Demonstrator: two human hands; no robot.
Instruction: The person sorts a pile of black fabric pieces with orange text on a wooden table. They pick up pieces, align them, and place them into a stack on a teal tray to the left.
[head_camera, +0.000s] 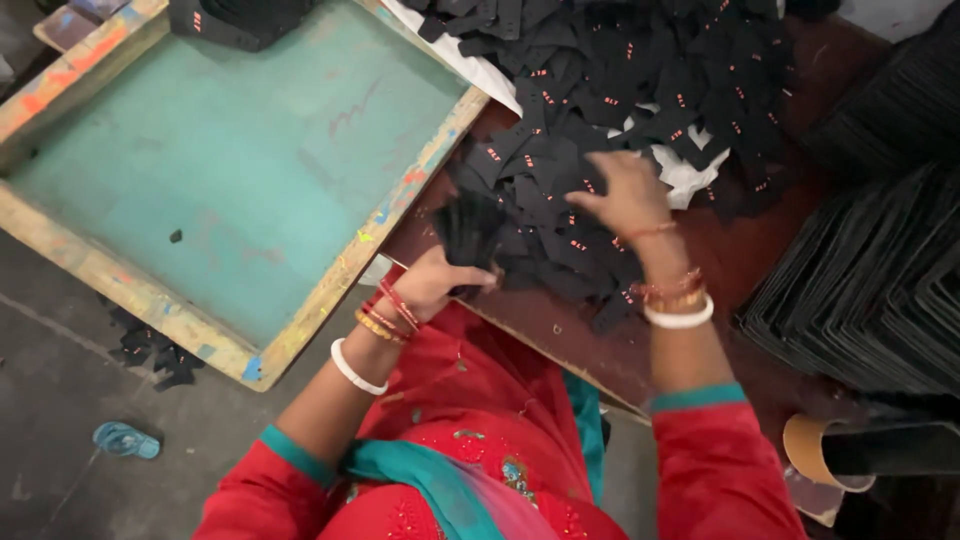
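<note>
While the left hand (432, 283) is clamped on a bundle (468, 228) of black tags at the near left edge of the pile (610, 90), the right hand (622, 190), fingers spread, rests on loose tags just right of it, nearer the pile's middle

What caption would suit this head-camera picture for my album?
Left hand gripping a bunch of black pieces, right hand spread on the black heap, beside a green wooden-framed screen.

grey floor (60, 400) (dusty), brown wooden table (745, 250)
</note>
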